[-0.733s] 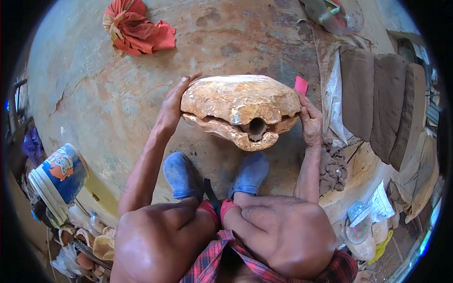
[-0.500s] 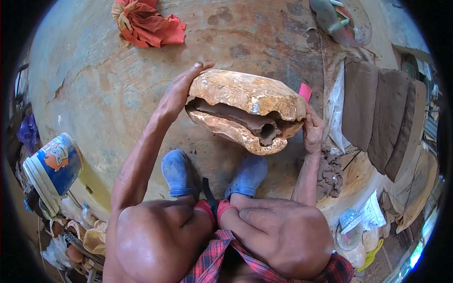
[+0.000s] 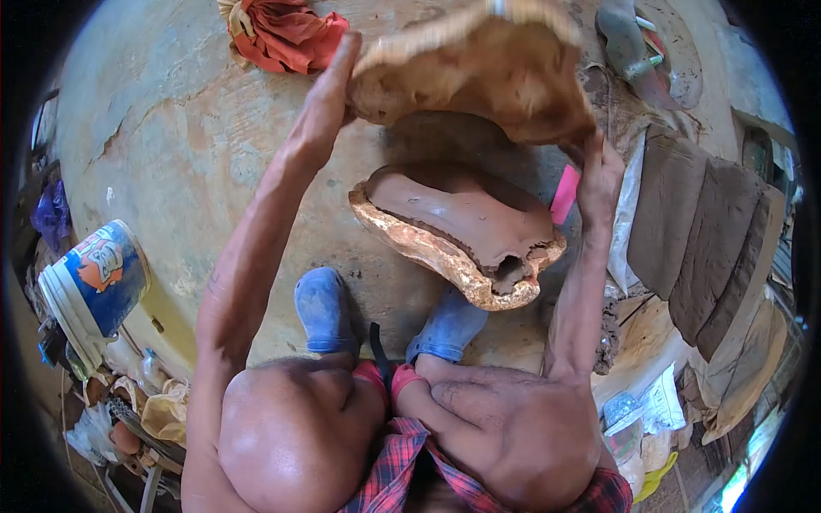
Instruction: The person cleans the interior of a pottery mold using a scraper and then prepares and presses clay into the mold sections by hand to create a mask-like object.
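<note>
one heavy-looking upper shell [image 3: 475,68], tan and rough, hangs tilted in the air, its hollow side toward the person and its edge a little blurred. the left grip [image 3: 318,111] is clasped on its left end, the right grip [image 3: 599,175] on its right end; how far each wraps behind i can't see. below it, clearly apart, the lower shell [image 3: 410,241] sits on the floor [image 3: 205,162] just beyond the blue shoes [image 3: 325,308], cradling a smooth, damp-looking clay form [image 3: 462,209] with a round hole at its near right end.

from where i stand, the worry is that clay. it looks soft, so if either grip slips on the uneven rim, the upper shell could drop onto it and dent or split it. if one end dips, the edge could scrape across the top of the form. the wall round the hole seems weakest to me; a knock there might fold it in. the toes are close too: a shell let go toward the person could land on the shoes. and if it swings wide to the right, it could mark the brown clay slabs [image 3: 684,222] lying there.
</note>
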### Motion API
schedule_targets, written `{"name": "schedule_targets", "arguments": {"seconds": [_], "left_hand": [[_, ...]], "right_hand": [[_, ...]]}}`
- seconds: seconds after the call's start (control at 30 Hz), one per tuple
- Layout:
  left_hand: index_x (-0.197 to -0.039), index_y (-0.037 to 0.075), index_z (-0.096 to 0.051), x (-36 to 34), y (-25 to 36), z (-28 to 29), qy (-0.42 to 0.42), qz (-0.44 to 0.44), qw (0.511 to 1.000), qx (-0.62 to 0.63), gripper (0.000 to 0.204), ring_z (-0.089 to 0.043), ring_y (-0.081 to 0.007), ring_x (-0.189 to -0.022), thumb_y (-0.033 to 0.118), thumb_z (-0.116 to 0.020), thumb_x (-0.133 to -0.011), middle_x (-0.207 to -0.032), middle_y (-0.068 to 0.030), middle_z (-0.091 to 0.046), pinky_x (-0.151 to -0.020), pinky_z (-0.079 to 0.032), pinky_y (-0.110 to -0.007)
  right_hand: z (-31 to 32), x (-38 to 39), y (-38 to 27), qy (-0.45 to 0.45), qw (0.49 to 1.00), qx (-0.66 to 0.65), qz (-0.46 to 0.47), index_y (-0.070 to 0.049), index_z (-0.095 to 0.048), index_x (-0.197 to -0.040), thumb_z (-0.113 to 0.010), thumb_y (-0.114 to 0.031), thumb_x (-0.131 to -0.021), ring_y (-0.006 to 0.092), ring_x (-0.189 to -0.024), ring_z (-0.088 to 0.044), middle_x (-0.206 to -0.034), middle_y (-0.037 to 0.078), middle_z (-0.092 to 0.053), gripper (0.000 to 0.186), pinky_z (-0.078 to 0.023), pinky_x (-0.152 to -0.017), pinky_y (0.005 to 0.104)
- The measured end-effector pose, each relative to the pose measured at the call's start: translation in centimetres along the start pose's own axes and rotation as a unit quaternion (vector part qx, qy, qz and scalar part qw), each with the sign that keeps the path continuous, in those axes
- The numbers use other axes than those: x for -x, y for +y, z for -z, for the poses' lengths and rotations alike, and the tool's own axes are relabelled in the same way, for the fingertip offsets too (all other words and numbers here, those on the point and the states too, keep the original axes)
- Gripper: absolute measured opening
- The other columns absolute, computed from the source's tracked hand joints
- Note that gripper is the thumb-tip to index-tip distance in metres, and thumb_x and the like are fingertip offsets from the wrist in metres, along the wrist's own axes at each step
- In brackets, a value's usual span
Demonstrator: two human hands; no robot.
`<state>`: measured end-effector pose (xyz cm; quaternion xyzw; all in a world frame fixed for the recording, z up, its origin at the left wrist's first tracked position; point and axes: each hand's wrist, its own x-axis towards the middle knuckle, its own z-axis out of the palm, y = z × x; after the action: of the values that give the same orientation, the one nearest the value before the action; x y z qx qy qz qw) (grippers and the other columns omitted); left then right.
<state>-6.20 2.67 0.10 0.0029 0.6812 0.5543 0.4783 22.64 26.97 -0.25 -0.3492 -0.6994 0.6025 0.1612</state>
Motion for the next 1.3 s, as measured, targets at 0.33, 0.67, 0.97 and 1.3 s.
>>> {"name": "schedule_targets", "arguments": {"seconds": [0.33,0.67,0.97,1.3], "left_hand": [[-0.136,-0.001,-0.065,-11.4,-1.8,-0.7,0.218,-0.285,0.916,-0.177,0.039,-0.069,-0.0210,-0.109,0.019,-0.066,-0.102,-0.119,-0.0134,-0.075,-0.099,-0.053,-0.037],[-0.137,-0.003,-0.067,-10.5,-1.0,1.4,0.120,-0.299,0.937,-0.134,0.036,-0.065,-0.0158,-0.110,0.015,-0.068,-0.105,-0.121,-0.0076,-0.070,-0.099,-0.051,-0.030],[-0.149,0.000,-0.059,7.7,-12.7,6.0,-0.117,-0.105,0.987,0.020,0.062,-0.061,-0.0263,-0.134,0.046,-0.053,-0.107,-0.142,-0.0168,-0.067,-0.115,-0.046,-0.042],[-0.158,0.007,-0.046,10.4,-14.6,4.9,-0.102,-0.183,0.968,-0.140,0.097,-0.047,-0.0371,-0.149,0.057,-0.084,-0.084,-0.159,-0.0192,-0.052,-0.124,-0.037,-0.049]], "right_hand": [[-4.9,-13.1,1.0,0.122,0.939,0.301,0.113,-0.002,-0.066,-0.136,-0.064,-0.036,-0.106,0.0366,-0.115,-0.073,-0.125,0.024,-0.074,0.045,-0.055,-0.098,0.0446],[-5.2,-12.0,0.0,0.171,0.924,0.315,0.133,-0.002,-0.076,-0.119,-0.070,-0.033,-0.103,0.0353,-0.095,-0.077,-0.105,0.021,-0.078,0.036,-0.058,-0.084,0.0416],[-11.3,-4.6,-9.3,-0.231,0.957,0.175,0.005,0.004,-0.075,-0.119,-0.073,-0.017,-0.101,0.0230,-0.090,-0.074,-0.103,0.015,-0.078,0.028,-0.058,-0.083,0.0349],[-20.2,-6.3,-9.2,-0.575,0.767,0.267,0.104,0.003,-0.074,-0.122,-0.048,-0.051,-0.110,0.0463,-0.112,-0.067,-0.120,0.028,-0.072,0.061,-0.051,-0.101,0.0511]]}}
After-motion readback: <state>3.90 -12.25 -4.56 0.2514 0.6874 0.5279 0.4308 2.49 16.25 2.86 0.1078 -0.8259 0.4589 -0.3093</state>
